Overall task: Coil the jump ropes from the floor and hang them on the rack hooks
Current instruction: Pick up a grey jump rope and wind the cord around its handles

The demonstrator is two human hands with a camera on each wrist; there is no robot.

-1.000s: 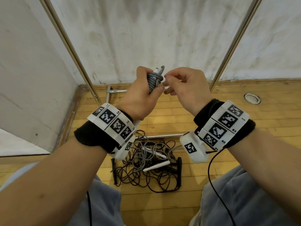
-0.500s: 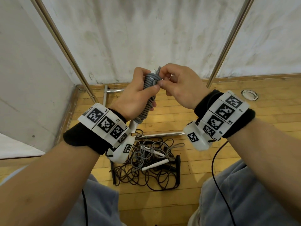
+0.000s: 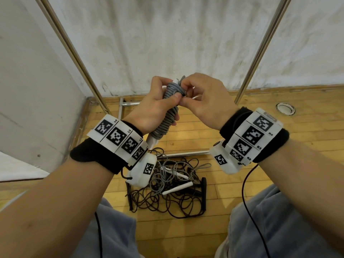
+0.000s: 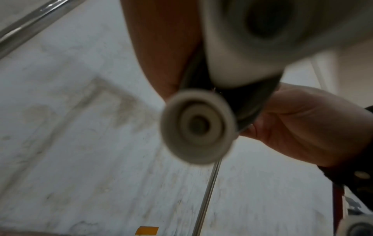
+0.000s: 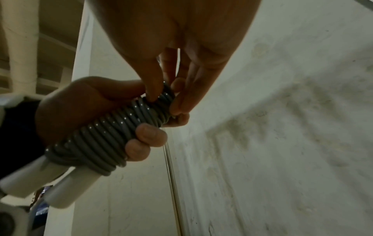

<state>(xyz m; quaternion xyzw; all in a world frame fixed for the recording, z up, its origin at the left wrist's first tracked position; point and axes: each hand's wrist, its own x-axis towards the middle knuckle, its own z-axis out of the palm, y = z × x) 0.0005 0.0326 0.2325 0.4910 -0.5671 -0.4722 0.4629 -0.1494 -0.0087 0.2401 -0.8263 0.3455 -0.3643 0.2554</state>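
A grey jump rope (image 3: 168,116) is wound tightly round its two white handles (image 5: 50,180) into a bundle. My left hand (image 3: 154,107) grips the bundle (image 5: 113,135) at chest height, fingers curled round the coils. My right hand (image 3: 197,97) pinches the rope's loose end at the top of the bundle (image 5: 161,95). In the left wrist view a blurred white handle end (image 4: 197,126) fills the middle. Below on the floor lies a tangled pile of dark and grey ropes (image 3: 167,189) with white and black handles.
Two slanted metal rack poles (image 3: 74,53) (image 3: 260,51) rise at left and right before a stained white wall. The rack's base bars (image 3: 186,153) lie on the wooden floor. A round floor fitting (image 3: 285,108) sits at right. My knees frame the pile.
Both hands stay together at the bundle's top. The bundle has tilted so its lower coils and handles show below my left hand; my right fingers have closed in on the rope end.
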